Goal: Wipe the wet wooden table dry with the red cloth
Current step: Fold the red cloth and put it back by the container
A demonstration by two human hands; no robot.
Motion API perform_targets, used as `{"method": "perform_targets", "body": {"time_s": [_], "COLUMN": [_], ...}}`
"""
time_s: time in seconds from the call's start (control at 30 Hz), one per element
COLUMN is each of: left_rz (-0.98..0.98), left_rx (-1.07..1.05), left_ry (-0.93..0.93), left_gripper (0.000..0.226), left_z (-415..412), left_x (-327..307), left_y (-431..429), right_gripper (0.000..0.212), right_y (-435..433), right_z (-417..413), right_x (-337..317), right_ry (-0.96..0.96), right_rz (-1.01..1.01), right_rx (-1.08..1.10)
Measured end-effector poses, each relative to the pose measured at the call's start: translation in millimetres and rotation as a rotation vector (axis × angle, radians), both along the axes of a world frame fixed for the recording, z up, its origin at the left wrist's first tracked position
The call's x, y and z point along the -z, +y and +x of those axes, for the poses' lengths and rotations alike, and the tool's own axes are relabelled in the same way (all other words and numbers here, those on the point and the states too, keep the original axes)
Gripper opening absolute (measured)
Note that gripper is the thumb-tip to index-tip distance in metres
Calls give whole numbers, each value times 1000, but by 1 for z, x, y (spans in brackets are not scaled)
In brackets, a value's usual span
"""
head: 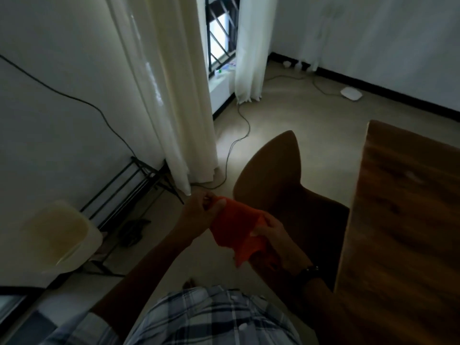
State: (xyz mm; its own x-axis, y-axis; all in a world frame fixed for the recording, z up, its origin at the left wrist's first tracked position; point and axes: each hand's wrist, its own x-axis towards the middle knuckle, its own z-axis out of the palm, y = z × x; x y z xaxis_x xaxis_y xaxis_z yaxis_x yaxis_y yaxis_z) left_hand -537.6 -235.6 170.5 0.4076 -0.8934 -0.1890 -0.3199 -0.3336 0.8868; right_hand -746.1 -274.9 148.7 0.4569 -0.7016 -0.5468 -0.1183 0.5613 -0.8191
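Far to the left of the left hand, a pale plastic bin (59, 235) is sitting against the wall, and a black metal rack (129, 192) is standing between it and the hands. Above the left hand a white curtain (174, 108) is hanging to the floor, with a dark cable (239, 135) trailing past its hem.

The left hand (201, 210) is pinching the upper left corner of the red cloth (236, 227), fingers curled around the fabric. The cloth is stretching in the air between the two hands, its lower end drooping toward the person's plaid shirt (211, 317). The right hand (271, 232) is gripping the cloth's right edge, thumb on top, with a dark watch (310, 270) showing on the wrist.

Just behind the right hand a brown chair (273, 175) is standing. To the right of that hand, the wooden table (403, 220) is lying apart from the cloth; whether its top is wet is too dim to tell.
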Motion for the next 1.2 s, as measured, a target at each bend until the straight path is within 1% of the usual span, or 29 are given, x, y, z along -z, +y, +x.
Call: {"method": "perform_targets", "body": {"time_s": [0.07, 0.17, 0.27, 0.33, 0.37, 0.43, 0.47, 0.53, 0.6, 0.63, 0.7, 0.83, 0.93, 1.07, 1.2], "left_rz": [-49, -103, -131, -142, -143, -127, -117, -102, -95, -91, -81, -89, -105, -107, -102], "left_rx": [-36, -66, -108, -144, -162, -198, -215, -265, -320, -340, -372, -441, -510, -633, -761], "left_ry": [61, 97, 43, 31, 22, 13, 14, 44, 85, 101, 131, 109, 155, 217, 294], "left_gripper": [18, 26, 16, 9, 9, 13, 14, 15, 14, 13, 13, 15, 12, 10, 10], "left_z": [3, 6, 14, 23, 29, 39, 45, 55, 65, 71, 80, 96, 104, 114, 125], "left_x": [-12, -23, -33, -40, -43, -50, -53, -58, -62, -63, -64, -64, -62, -58, -55], "left_y": [-3, -6, -9, -11, -12, -13, -12, -8, -2, 1, 8, 28, 49, 76, 104], "right_gripper": [57, 81, 88, 89, 88, 83, 78, 58, 37, 30, 24, 18, 16, 21, 26], "right_y": [-7, -10, -3, 4, 8, 11, 10, 2, -9, -14, -23, -36, -39, -36, -31], "right_z": [17, 38, 60, 74, 81, 95, 100, 105, 106, 107, 110, 120, 132, 151, 168], "right_x": [10, 17, 11, 7, 3, 0, -1, 0, 0, 0, -3, -5, -7, -13, -13], "right_ry": [61, 86, 184, 176, 170, 237, 296, 388, 403, 409, 434, 461, 450, 412, 313], "right_rz": [-122, -291, -483, -597, -646, -777, -846, -945, -967, -976, -1011, -1042, -1040, -1081, -1115], "right_rx": [-60, -127, -271, -338, -356, -363, -346, -294, -306, -332, -375, -433, -457, -546, -633]}}
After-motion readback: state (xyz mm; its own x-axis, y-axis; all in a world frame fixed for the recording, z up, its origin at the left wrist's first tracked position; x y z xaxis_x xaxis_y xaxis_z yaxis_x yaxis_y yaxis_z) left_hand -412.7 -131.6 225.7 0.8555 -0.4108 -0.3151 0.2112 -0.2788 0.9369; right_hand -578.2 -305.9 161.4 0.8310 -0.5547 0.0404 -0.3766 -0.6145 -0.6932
